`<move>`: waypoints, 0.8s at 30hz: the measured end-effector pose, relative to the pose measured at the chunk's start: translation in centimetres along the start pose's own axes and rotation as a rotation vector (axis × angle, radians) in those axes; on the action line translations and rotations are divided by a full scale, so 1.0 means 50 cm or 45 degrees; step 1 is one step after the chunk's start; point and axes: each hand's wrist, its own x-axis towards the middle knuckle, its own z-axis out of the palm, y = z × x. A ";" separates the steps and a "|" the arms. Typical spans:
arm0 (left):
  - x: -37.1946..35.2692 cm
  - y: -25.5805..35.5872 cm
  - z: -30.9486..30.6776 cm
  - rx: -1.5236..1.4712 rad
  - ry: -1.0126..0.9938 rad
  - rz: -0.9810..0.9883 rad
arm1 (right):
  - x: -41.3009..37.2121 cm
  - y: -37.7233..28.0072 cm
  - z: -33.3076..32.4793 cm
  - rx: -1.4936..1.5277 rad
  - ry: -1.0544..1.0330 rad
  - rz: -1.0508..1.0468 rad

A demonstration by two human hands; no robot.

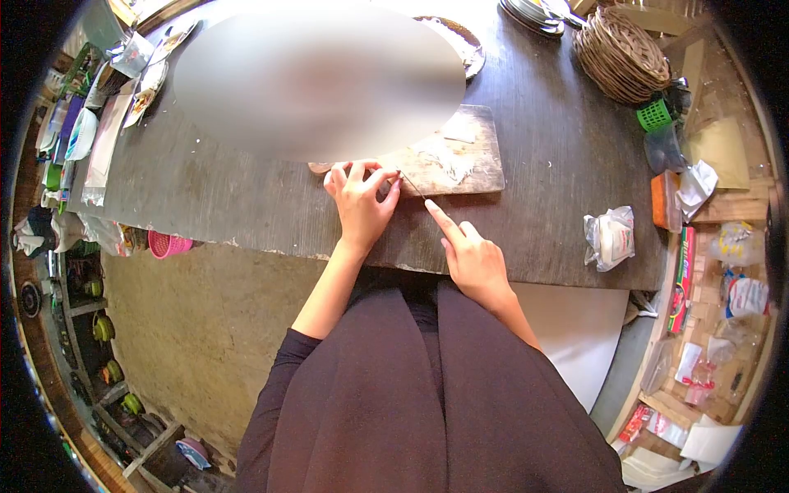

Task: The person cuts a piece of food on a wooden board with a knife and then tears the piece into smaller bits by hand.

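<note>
My right hand (475, 261) is closed around a knife, its index finger stretched along the top. The thin blade (414, 187) points up and left toward my left fingertips. My left hand (362, 204) is closed in a pinch at the near edge of the wooden cutting board (486, 168); a small dark bit shows at its fingertips, too small to name. Pale thin slices (450, 164) lie on the board to the right of my left hand. Something pale and rounded (319, 168) shows just left of my left fingers, partly hidden.
A blurred oval hides the table's upper middle. The dark table (255, 205) also bears a plastic-wrapped packet (610, 238) at right, stacked wicker plates (622, 56) and a green basket (654, 116). Dishes (148, 90) line the left side; a pink basket (169, 243) hangs by the near edge.
</note>
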 end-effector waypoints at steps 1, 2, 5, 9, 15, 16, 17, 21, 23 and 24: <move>0.000 -0.001 0.000 0.004 -0.004 0.003 | 0.000 -0.001 0.000 -0.010 -0.008 0.008; 0.001 -0.001 0.002 0.003 -0.003 0.005 | 0.000 -0.002 -0.002 -0.010 -0.006 0.009; 0.000 -0.002 0.002 0.013 0.002 0.009 | 0.000 -0.004 -0.003 -0.004 -0.002 0.015; 0.000 0.000 0.001 -0.007 0.003 0.003 | -0.002 0.002 -0.005 0.007 -0.011 0.015; 0.001 0.000 0.001 -0.018 0.016 0.012 | 0.000 0.002 -0.006 0.001 -0.035 0.004; 0.001 0.000 0.001 -0.008 0.010 0.008 | 0.000 0.001 -0.004 -0.011 -0.038 0.007; 0.001 0.000 0.001 -0.009 0.010 0.008 | 0.001 0.002 -0.003 -0.011 -0.038 0.007; 0.000 -0.001 0.002 -0.005 0.008 0.005 | -0.001 0.004 0.003 0.007 -0.010 -0.006; 0.000 -0.001 0.002 -0.003 0.009 0.006 | -0.001 0.004 0.004 0.022 0.001 -0.013; 0.000 -0.001 0.002 -0.001 0.008 0.007 | -0.001 0.002 0.004 0.017 -0.007 -0.001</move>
